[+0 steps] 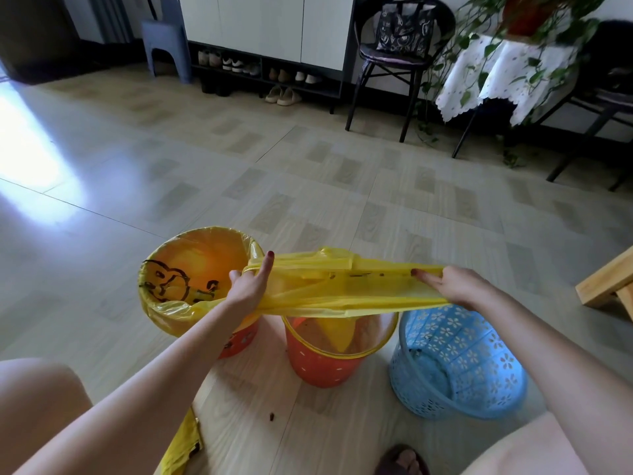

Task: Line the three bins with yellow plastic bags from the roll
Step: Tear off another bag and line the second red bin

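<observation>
Pale tiled floor, shoe cabinet behind; left hand, right hand grip stretched yellow bag.

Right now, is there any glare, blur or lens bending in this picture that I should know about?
Head view: strong window glare washes out the floor at left; wide-angle bending curves the room's edges; the cabinet and plant at the back look soft; the stretched yellow bag, both hands and the three bins are sharp and evenly lit.

It is a home: a shoe rack under cupboards, chairs and a house plant.
</observation>
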